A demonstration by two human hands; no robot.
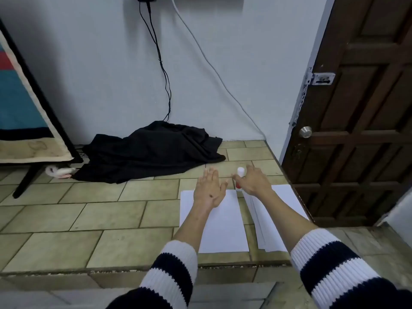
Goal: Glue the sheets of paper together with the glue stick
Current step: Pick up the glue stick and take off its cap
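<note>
A single white sheet (pixel 225 224) lies flat on the tiled floor. A stack of white sheets (pixel 274 226) lies just right of it. A white glue stick (pixel 240 175) with a red base stands upright at the far end of the gap between them. My left hand (pixel 209 188) hovers flat, fingers spread, over the far edge of the single sheet. My right hand (pixel 253 180) grips the glue stick, thumb on its left side and fingers round its right; the stick's lower half is partly hidden by the thumb.
A heap of black cloth (pixel 153 150) lies on the floor against the wall (pixel 111 74). Cables (pixel 166 81) hang down the wall to it. A dark wooden door (pixel 356 119) stands to the right. A framed board (pixel 24 112) leans at the left. The floor step edge (pixel 133 269) runs in front.
</note>
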